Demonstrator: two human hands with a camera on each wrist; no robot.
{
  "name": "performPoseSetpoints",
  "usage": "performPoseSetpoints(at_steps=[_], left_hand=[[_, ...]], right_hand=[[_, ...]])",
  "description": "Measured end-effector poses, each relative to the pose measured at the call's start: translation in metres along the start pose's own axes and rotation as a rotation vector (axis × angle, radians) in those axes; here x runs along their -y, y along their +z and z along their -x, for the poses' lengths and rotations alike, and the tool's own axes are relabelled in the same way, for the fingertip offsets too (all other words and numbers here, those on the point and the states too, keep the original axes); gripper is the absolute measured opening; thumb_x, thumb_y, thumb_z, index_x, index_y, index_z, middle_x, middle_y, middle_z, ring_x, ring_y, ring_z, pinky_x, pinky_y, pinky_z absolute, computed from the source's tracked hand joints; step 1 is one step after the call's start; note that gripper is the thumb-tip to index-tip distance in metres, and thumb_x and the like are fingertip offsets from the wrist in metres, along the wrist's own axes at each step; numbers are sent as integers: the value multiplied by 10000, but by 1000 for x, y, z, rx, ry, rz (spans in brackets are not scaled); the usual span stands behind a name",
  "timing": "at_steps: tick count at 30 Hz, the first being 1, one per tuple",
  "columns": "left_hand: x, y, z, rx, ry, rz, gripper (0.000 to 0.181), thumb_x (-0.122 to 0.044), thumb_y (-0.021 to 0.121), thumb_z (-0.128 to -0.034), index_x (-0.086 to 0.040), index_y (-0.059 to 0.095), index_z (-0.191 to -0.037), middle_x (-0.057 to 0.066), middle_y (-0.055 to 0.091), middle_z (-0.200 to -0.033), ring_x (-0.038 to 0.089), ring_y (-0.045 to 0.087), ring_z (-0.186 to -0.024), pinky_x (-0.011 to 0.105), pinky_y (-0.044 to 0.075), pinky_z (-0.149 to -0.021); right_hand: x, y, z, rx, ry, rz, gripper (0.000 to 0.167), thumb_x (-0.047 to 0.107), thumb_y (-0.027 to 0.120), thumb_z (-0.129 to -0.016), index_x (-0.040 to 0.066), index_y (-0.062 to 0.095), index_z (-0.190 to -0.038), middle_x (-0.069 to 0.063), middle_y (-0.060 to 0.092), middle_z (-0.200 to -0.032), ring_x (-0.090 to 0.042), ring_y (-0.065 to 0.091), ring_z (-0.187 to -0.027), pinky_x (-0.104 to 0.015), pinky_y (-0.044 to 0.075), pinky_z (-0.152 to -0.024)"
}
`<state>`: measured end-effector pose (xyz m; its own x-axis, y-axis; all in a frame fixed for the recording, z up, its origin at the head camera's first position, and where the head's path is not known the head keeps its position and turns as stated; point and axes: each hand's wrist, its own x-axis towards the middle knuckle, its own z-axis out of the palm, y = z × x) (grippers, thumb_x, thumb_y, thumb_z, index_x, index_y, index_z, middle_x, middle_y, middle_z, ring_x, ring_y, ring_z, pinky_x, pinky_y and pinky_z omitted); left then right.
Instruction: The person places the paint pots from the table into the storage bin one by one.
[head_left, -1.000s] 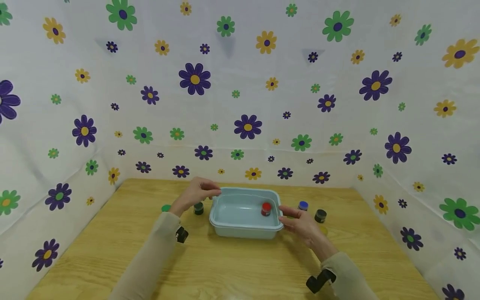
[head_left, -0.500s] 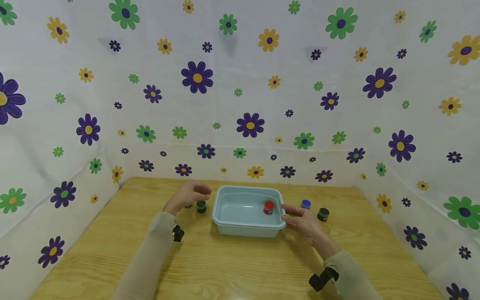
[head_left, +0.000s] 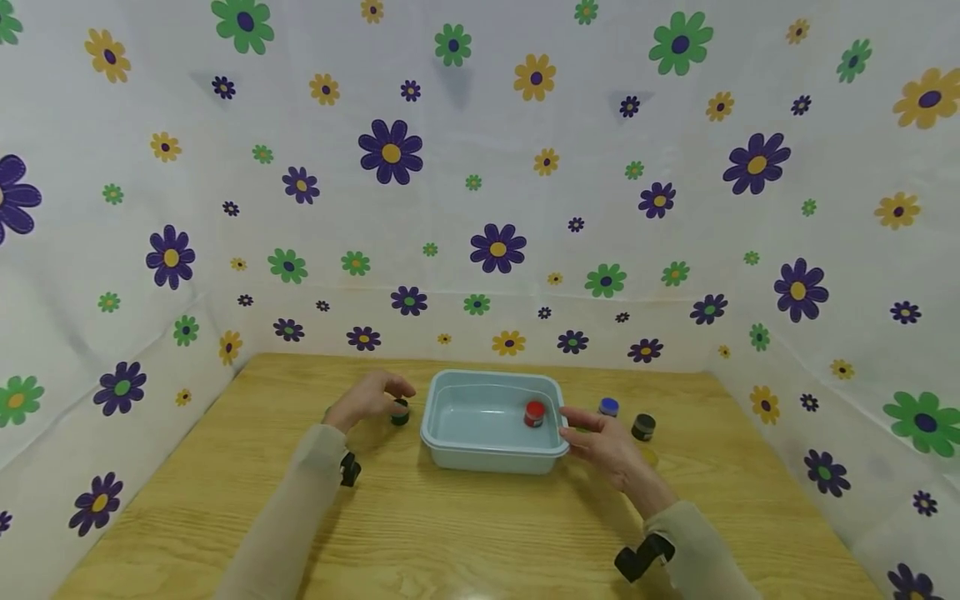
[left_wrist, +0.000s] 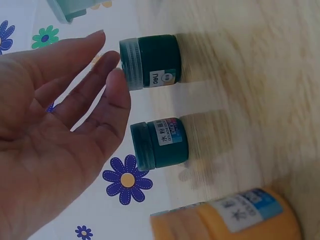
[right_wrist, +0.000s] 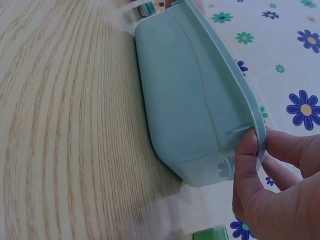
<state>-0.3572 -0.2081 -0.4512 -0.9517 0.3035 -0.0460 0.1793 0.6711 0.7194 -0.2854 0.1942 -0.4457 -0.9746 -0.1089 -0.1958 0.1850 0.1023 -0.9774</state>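
A light blue plastic tub stands mid-table with a red-lidded paint jar inside, toward its right end. My right hand pinches the tub's right rim between thumb and fingers, which the right wrist view shows closely. Left of the tub, my left hand hovers with loosely bent fingers by a dark green paint jar. Its fingertips are very near that jar's lid; whether they touch I cannot tell. A second dark green jar and an orange paint jar sit beyond, mostly hidden by the hand in the head view.
Right of the tub are a blue-lidded jar, a black jar and a yellow one partly behind my right hand. A green jar shows in the right wrist view. Flower-patterned cloth hangs around the wooden table.
My left hand has let go of the tub's left rim and moved left and down to the dark green jars. My right hand has stayed at the right rim.
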Motion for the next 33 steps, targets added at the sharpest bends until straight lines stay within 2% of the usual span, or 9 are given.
performPoseSetpoints(at_steps=[6, 11, 14, 19, 23, 28, 33], left_hand=[[4, -1, -1, 32, -11, -16, 343, 32, 673, -859, 2, 655, -1200, 144, 668, -1195, 330, 591, -1163, 497, 472, -1046], [2, -6, -1, 32, -33, -55, 333, 53, 664, -856, 4, 659, -1186, 150, 659, -1198, 326, 582, -1159, 499, 466, -1052], [1, -8, -1, 34, -19, -84, 354, 72, 683, -824, 10, 668, -1172, 173, 653, -1216, 349, 577, -1171, 507, 469, -1048], [1, -4, 0, 75, -6, -118, 415, 88, 717, -766, -4, 675, -1169, 168, 672, -1179, 334, 600, -1134, 492, 488, -1030], [2, -1, 0, 86, -8, -89, 421, 88, 717, -771, -6, 671, -1179, 174, 668, -1198, 342, 594, -1154, 505, 472, -1045], [1, 0, 0, 83, -21, -22, 418, 40, 691, -815, -20, 650, -1227, 182, 627, -1280, 334, 580, -1175, 518, 470, -1042], [1, 0, 3, 88, -7, 34, 432, 13, 669, -845, -10, 614, -1273, 202, 580, -1337, 329, 560, -1176, 521, 470, -1036]], right_hand=[[3, 2, -2, 24, 3, 12, 479, 78, 652, -935, 11, 525, -1392, -214, 473, -1455, -229, 597, -1124, -298, 579, -895], [6, 3, -7, 29, -13, 7, 469, 80, 643, -942, 18, 527, -1392, -206, 481, -1446, -263, 587, -1150, -292, 577, -894], [7, 4, -7, 29, -15, 6, 467, 78, 643, -942, 18, 528, -1391, -209, 486, -1437, -271, 588, -1149, -293, 577, -892], [6, 5, -6, 19, 0, 12, 466, 72, 651, -934, 22, 537, -1383, -205, 498, -1427, -230, 605, -1098, -293, 579, -883], [6, 4, -3, 12, 3, 4, 466, 64, 655, -930, 15, 541, -1378, -209, 501, -1425, -226, 611, -1079, -295, 581, -880], [5, 2, 0, -2, 7, 8, 458, 67, 655, -930, 30, 551, -1374, -202, 502, -1428, -278, 593, -1145, -306, 581, -892], [2, 0, 2, -3, 11, 12, 460, 74, 658, -930, 33, 551, -1375, -202, 501, -1427, -242, 600, -1127, -304, 579, -897]])
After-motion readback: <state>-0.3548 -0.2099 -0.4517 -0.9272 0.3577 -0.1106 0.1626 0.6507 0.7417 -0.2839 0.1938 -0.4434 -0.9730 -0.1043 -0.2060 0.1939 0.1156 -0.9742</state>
